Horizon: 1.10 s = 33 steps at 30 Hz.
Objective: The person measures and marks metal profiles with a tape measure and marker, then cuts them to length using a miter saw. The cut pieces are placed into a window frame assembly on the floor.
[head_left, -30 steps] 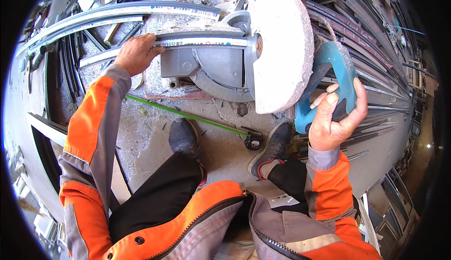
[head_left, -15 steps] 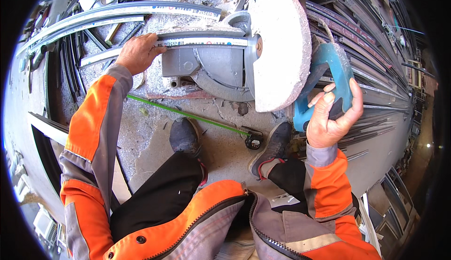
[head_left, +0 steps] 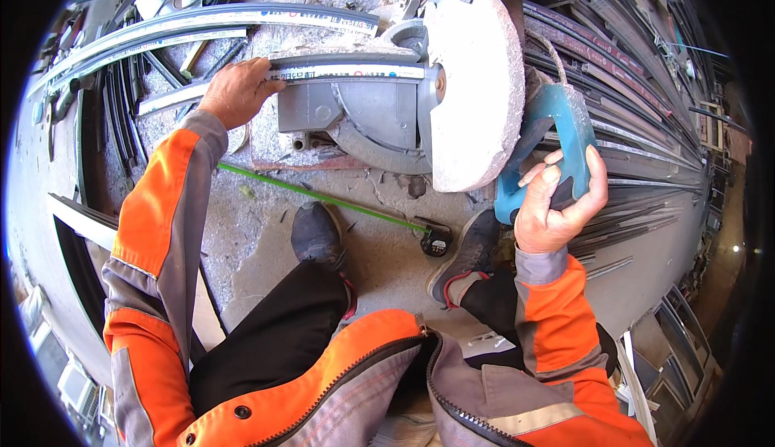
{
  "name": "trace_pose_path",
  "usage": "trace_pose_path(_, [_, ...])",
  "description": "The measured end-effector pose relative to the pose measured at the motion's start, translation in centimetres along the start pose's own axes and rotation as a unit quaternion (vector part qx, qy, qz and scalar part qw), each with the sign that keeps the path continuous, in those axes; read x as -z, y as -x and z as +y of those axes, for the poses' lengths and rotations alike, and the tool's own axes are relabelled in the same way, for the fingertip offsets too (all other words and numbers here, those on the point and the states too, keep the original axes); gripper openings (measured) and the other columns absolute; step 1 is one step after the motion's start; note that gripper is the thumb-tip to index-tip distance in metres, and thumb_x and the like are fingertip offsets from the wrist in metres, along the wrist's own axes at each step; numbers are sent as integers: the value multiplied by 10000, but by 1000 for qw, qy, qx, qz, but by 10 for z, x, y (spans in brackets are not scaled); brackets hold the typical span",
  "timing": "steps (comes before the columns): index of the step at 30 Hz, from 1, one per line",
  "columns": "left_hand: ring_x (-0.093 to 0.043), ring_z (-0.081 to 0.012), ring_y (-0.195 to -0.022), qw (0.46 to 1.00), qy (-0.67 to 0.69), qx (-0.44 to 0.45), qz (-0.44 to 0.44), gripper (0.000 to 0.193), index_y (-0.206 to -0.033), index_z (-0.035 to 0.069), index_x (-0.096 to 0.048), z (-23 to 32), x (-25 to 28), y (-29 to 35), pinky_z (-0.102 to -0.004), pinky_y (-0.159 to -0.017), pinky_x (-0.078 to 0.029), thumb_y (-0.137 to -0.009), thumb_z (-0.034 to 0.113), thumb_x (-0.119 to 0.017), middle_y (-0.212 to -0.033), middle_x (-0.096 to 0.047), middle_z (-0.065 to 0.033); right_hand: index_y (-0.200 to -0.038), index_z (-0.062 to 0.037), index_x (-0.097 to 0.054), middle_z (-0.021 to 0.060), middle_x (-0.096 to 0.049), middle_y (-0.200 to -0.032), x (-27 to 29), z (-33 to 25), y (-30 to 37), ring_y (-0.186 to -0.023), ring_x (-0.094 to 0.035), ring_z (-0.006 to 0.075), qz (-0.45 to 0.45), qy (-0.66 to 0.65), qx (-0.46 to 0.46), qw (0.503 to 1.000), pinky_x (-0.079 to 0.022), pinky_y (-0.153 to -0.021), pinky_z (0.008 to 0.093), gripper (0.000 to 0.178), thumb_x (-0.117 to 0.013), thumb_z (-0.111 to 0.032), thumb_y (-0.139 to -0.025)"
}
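A long metal profile with a printed protective film lies across the grey base of a miter saw, along its fence. My left hand is closed round this profile on the left side of the saw, thumb on the near edge. The profile's right end runs up to the saw's dust-whitened blade guard, which hides the blade. My right hand grips the saw's teal loop handle, with fingers curled through its opening.
A tape measure lies on the floor between my shoes, its green blade drawn out to the left. More profiles rest at the far left. Bundles of long profiles fill the right side. A white-edged frame piece is near my left arm.
The saw head, with its guard and handle, has shifted slightly left, and my right hand has moved with it. My left hand and the profile stay in place.
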<state>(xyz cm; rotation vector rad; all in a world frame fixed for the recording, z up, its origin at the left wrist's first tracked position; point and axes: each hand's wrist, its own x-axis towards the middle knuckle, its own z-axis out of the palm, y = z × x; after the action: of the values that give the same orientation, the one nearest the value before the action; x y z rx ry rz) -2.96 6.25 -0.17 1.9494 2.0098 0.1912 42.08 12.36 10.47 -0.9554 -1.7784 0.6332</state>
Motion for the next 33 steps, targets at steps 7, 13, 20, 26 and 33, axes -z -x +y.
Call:
trace_pose_path(7, [-672,-457,-897,1000,3,-2,-2,392,-918,23,-565,0,0,-2,-553,-790,-512,-1022,388,-665,-899,-665,-215,-1518,-19,-392,136,-614,-1164,5,-2,-8,-784,-585,97,-8,20,1,1000,-533,-643,243,537,-614,-1,-1029])
trace_pose_path(13, [-673,-469,-886,1000,-2,-6,-5,390,-931,25,-567,-3,0,-1,-562,-775,-511,-1023,392,-660,-901,-668,-222,-1509,-79,-459,69,-641,-1004,3,-43,-76,-641,-554,87,-28,12,-78,996,-493,-573,242,481,-588,-32,-1048])
trace_pose_path(20, [-650,-492,-907,999,36,13,-26,393,-957,19,-557,2,1,7,-576,-766,-490,-1027,396,-647,-900,-656,-244,-1406,-59,-574,71,-699,-920,-5,-71,-200,-636,-645,133,-142,73,-60,985,-534,-537,284,398,-610,-114,-1014])
trace_pose_path(26, [-653,-503,-906,998,31,13,-57,405,-981,13,-581,8,10,14,-567,-770,-495,-1030,412,-634,-906,-668,-257,-1454,-37,-543,103,-710,-920,-5,-45,-288,-589,-636,147,-218,4,-89,972,-534,-488,313,462,-619,-159,-1015])
trace_pose_path(33, [-664,-486,-803,996,9,36,-75,433,-945,26,-596,20,35,42,-562,-707,-492,-1022,451,-639,-805,-670,-244,-1374,-48,-620,73,-706,-907,-12,-31,-319,-570,-646,162,-264,-55,-84,959,-558,-480,351,375,-627,-207,-1034])
